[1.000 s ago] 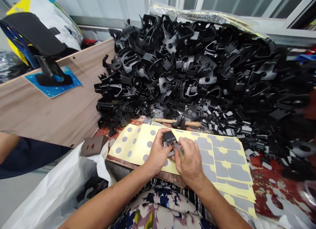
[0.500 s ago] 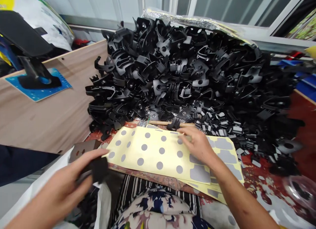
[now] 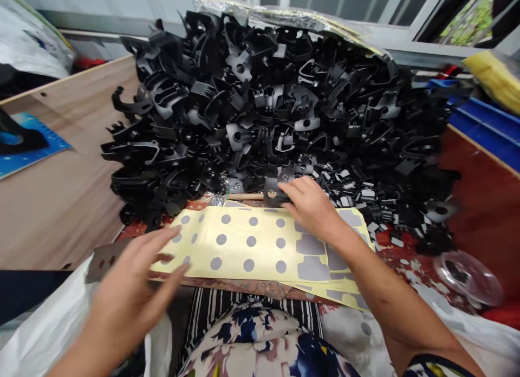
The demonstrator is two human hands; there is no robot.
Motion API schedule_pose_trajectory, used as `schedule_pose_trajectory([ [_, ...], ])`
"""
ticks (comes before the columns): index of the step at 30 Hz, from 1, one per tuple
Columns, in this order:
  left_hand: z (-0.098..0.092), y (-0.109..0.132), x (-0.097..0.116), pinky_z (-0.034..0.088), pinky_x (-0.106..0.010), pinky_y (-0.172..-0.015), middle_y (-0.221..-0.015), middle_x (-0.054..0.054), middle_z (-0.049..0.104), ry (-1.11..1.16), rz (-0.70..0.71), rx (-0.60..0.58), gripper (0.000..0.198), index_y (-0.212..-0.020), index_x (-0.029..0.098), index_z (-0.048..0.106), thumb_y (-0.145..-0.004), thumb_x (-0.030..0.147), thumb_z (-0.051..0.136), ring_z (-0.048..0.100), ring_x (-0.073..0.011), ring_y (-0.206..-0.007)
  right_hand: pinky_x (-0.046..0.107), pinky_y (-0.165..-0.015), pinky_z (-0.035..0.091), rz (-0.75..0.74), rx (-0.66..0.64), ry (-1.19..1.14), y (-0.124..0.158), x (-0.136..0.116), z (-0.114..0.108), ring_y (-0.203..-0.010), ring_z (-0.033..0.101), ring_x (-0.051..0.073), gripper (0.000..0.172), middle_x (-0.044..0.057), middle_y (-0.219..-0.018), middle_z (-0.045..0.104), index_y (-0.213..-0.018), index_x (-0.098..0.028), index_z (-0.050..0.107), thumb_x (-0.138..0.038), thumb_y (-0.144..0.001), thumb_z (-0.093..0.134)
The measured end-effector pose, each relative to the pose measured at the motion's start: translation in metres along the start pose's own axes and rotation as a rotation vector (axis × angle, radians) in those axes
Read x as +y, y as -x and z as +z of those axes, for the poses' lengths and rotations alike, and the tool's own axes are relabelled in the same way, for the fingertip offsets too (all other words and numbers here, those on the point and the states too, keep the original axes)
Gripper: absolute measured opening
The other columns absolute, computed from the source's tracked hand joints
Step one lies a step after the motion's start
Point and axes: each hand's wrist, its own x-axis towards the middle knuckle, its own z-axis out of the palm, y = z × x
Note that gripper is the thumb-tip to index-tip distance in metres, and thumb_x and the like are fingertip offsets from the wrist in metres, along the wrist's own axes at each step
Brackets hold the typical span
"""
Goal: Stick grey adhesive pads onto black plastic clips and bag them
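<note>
Lying at the foot of the heap of black plastic parts (image 3: 260,95), a black plastic piece with a round hole (image 3: 271,193) is touched by the right hand's (image 3: 312,209) bent fingertips; a firm grip cannot be told. Just behind those fingers lies a yellow sticker sheet (image 3: 244,247), and the left hand (image 3: 130,290) hovers splayed and empty.

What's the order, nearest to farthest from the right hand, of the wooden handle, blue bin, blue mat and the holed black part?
1. Holed black part, under the right hand's fingertips.
2. Wooden handle, just left of that part.
3. Blue bin, back right.
4. Blue mat, far left.
</note>
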Motion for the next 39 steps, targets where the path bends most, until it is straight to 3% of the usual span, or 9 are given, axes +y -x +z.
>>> schedule_pose_trajectory([
  [3,0.059,-0.042,0.071,0.058,-0.054,-0.104,-0.149,-0.017,0.05,0.051,0.334,-0.112,0.073,-0.16,0.029,0.033,-0.094,0.021,0.063,0.056,-0.036,-0.133,0.044,-0.09,0.054,0.12,0.034,-0.266,0.04,-0.036,-0.02,-0.103,0.064,0.028,0.039,0.011,-0.116,0.071,-0.129,-0.02,0.058,-0.02,-0.093,0.07],
  [7,0.124,-0.072,0.126,0.062,-0.049,-0.088,-0.126,-0.014,0.064,0.132,0.496,-0.376,0.079,-0.16,0.033,0.036,-0.089,0.001,0.05,0.066,-0.0327,-0.114,0.036,-0.083,0.058,0.531,0.186,-0.545,0.107,-0.048,-0.027,-0.096,0.071,0.022,0.037,0.005,-0.114,0.072,-0.125,-0.026,0.054,-0.026,-0.092,0.071],
  [11,0.158,-0.09,0.151,0.062,-0.04,-0.078,-0.111,-0.008,0.067,0.728,0.097,-0.632,0.056,-0.145,0.032,0.048,-0.094,0.011,0.049,0.07,-0.0259,-0.098,0.04,-0.088,0.055,0.702,0.44,-0.286,0.178,-0.034,-0.021,-0.097,0.069,0.023,0.017,0.006,-0.108,0.073,-0.116,-0.026,0.062,-0.022,-0.099,0.061],
  [14,0.18,-0.098,0.171,0.061,-0.031,-0.06,-0.106,-0.005,0.062,1.235,-0.27,-0.82,0.043,-0.13,0.03,0.05,-0.09,0.023,0.063,0.069,-0.0205,-0.082,0.041,-0.09,0.05,0.52,0.339,-0.155,0.207,-0.04,-0.006,-0.098,0.065,0.025,0.016,0.005,-0.101,0.076,-0.104,-0.024,0.068,-0.013,-0.099,0.057],
  [18,0.206,-0.101,0.188,0.057,-0.024,-0.053,-0.091,0.0,0.056,1.368,-0.472,-0.839,0.045,-0.116,0.024,0.056,-0.076,0.018,0.075,0.059,-0.0129,-0.069,0.044,-0.092,0.045,0.376,0.232,-0.025,0.211,-0.054,0.018,-0.103,0.061,0.026,0.023,0.005,-0.114,0.078,-0.104,-0.024,0.07,-0.007,-0.097,0.057],
  [22,0.217,-0.101,0.187,0.059,-0.026,-0.053,-0.084,0.001,0.055,1.373,-0.523,-0.79,0.043,-0.113,0.024,0.056,-0.076,0.023,0.078,0.058,-0.0139,-0.069,0.045,-0.085,0.044,0.395,0.195,-0.075,0.206,-0.058,0.018,-0.095,0.06,0.026,0.026,0.004,-0.115,0.079,-0.099,-0.024,0.07,-0.005,-0.095,0.054],
  [29,0.219,-0.1,0.185,0.057,-0.022,-0.054,-0.087,0.002,0.053,1.42,-0.51,-0.744,0.051,-0.117,0.026,0.059,-0.073,0.022,0.083,0.056,-0.0116,-0.07,0.036,-0.087,0.056,0.507,-0.095,-0.885,0.198,-0.067,-0.052,-0.1,0.067,0.022,0.023,0.001,-0.103,0.073,-0.102,-0.028,0.068,-0.011,-0.087,0.067],
  [34,0.202,-0.091,0.186,0.055,-0.024,-0.063,-0.102,-0.001,0.061,1.619,-0.608,-0.778,0.056,-0.124,0.03,0.061,-0.075,0.031,0.088,0.062,-0.0138,-0.079,0.034,-0.084,0.053,0.791,0.382,-0.638,0.197,-0.034,-0.04,-0.088,0.067,0.019,0.014,0.0,-0.091,0.068,-0.1,-0.027,0.062,-0.018,-0.091,0.066],
  [39,0.188,-0.072,0.189,0.056,-0.028,-0.07,-0.113,-0.006,0.064,1.803,-0.745,-0.787,0.04,-0.125,0.027,0.065,-0.091,0.047,0.072,0.063,-0.0174,-0.087,0.036,-0.086,0.054,0.809,0.512,-0.706,0.19,-0.011,-0.006,-0.091,0.066,0.02,0.016,0.002,-0.094,0.067,-0.105,-0.025,0.061,-0.024,-0.092,0.069],
])
